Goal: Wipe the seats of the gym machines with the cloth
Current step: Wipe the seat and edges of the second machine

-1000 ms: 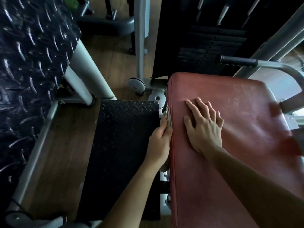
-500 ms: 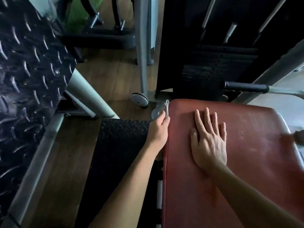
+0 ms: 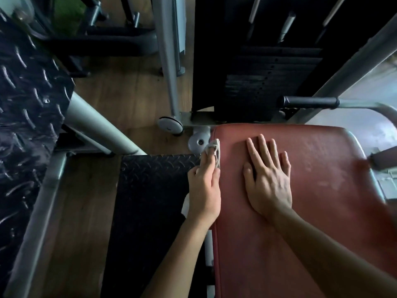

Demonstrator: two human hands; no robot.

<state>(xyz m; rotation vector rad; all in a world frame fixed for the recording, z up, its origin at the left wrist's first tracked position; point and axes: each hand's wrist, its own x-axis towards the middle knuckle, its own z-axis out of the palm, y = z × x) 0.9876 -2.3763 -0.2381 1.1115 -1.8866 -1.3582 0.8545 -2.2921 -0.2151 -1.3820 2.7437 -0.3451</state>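
Left hand [image 3: 204,190], fingers [image 3: 206,163]: curled into the cloth [image 3: 215,147] and gripping it. The thumb lies along the seat's left edge.
Cloth: pale grey, thin and crumpled, bunched over the fingertips. It is pressed to the side edge of the seat [image 3: 300,233] at the far left corner. A pale scrap shows under the wrist; cannot tell if it is the same cloth.
Right hand [image 3: 268,183], fingers [image 3: 262,148]: straight, slightly spread and relaxed. The palm lies flat on the seat top and holds nothing.
Seat: red-brown padded vinyl, scuffed, with pale dusty blotches toward the far right.
Left of seat: black tread plate [image 3: 150,201] on the wooden floor [image 3: 120,93].
Beyond seat: a grey round cap [image 3: 198,141] sits just beside the cloth. Farther back are a dark weight stack [image 3: 268,82] and a black-gripped handle [image 3: 309,102] on grey tubing.
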